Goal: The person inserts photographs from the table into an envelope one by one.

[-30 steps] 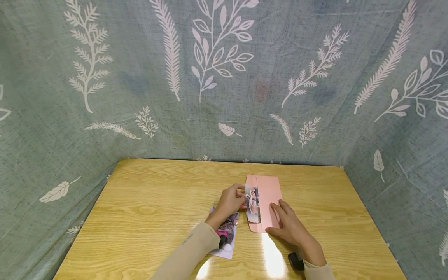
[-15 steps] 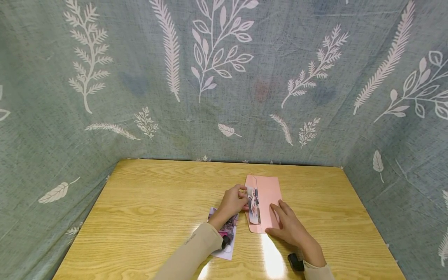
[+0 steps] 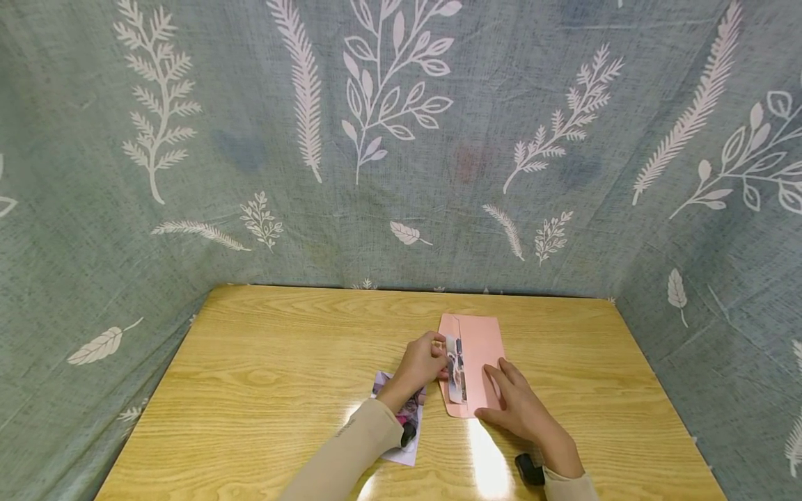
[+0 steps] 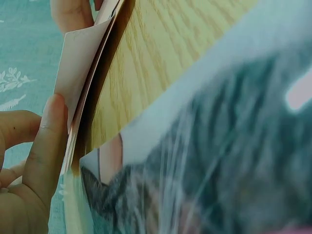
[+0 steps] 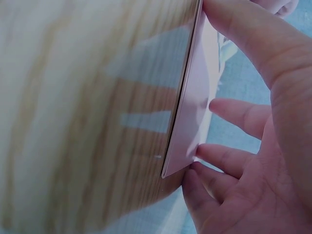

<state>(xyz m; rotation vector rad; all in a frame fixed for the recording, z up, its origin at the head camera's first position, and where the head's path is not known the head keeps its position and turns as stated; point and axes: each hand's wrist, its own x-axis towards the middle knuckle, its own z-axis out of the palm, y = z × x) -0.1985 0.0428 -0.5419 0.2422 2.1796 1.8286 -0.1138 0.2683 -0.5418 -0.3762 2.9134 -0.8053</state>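
Observation:
A pink envelope (image 3: 484, 341) lies on the table with its flap side to the left. A printed photo (image 3: 456, 376) sticks partly out of its left opening; the rest is inside, hidden. My left hand (image 3: 418, 365) pinches the photo's outer left edge, and in the left wrist view a fingertip lies against the card (image 4: 78, 63). My right hand (image 3: 523, 403) rests on the envelope's right part, fingers spread and thumb at the near edge. The right wrist view shows its fingertips touching the envelope (image 5: 189, 117). Under my left forearm lies another photo (image 3: 413, 410), showing a furry animal.
The wooden table (image 3: 282, 348) reaches back to a blue-green leaf-patterned cloth (image 3: 401, 139) that hangs behind and at both sides. A black wrist device (image 3: 530, 470) sits at my right wrist. Light glares off the tabletop near the front.
My left hand has moved slightly right, sliding the photo further into the envelope, so a narrower strip shows. The right hand and the envelope stay almost still.

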